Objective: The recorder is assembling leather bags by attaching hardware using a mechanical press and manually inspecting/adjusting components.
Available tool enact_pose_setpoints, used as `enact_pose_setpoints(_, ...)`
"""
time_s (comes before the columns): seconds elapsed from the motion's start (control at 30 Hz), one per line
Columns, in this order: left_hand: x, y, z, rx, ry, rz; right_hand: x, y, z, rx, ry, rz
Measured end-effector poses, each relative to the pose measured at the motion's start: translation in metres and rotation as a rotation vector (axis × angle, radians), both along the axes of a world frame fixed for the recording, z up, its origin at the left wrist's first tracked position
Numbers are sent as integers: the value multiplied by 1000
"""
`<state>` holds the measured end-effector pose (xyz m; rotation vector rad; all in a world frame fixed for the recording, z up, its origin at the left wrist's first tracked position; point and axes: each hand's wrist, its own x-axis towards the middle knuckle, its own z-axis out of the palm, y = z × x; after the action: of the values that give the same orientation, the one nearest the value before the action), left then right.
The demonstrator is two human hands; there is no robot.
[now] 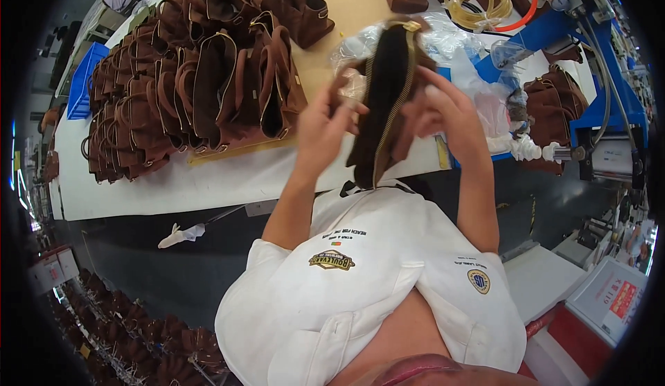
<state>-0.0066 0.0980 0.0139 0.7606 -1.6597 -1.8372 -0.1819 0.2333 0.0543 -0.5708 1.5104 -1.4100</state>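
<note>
A brown handbag [385,102] with a dark lining and a gold zipper along its unzipped top hangs in front of me, over the table's front edge. Its opening faces up toward me. My left hand [324,124] grips the bag's left side, thumb toward the opening and the other fingers partly hidden by the bag. On the opposite side my right hand [449,112] holds the brown side panel, its fingers curled and slightly blurred. The bag is tilted, with its zipper end [411,26] farther from me.
Rows of similar brown bags [152,102] fill the left of the white table [138,195]. Clear plastic wrap [450,43] lies behind my hands. A blue machine [547,33] with hoses stands at right, near more bags [554,102]. A blue bin [86,81] is far left.
</note>
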Motion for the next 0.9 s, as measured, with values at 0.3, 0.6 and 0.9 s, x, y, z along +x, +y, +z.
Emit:
enact_pose_setpoints(0.3,49,-52,-26,-239,-192,493,51,-106,-146,-141,165,349)
enact_pose_setpoints(0.6,10,-8,-15,-987,-675,153,-23,-173,-135,87,366,978)
enact_pose_setpoints(0.9,25,-53,-31,-1087,-829,316,-49,-302,-103,26,410,298)
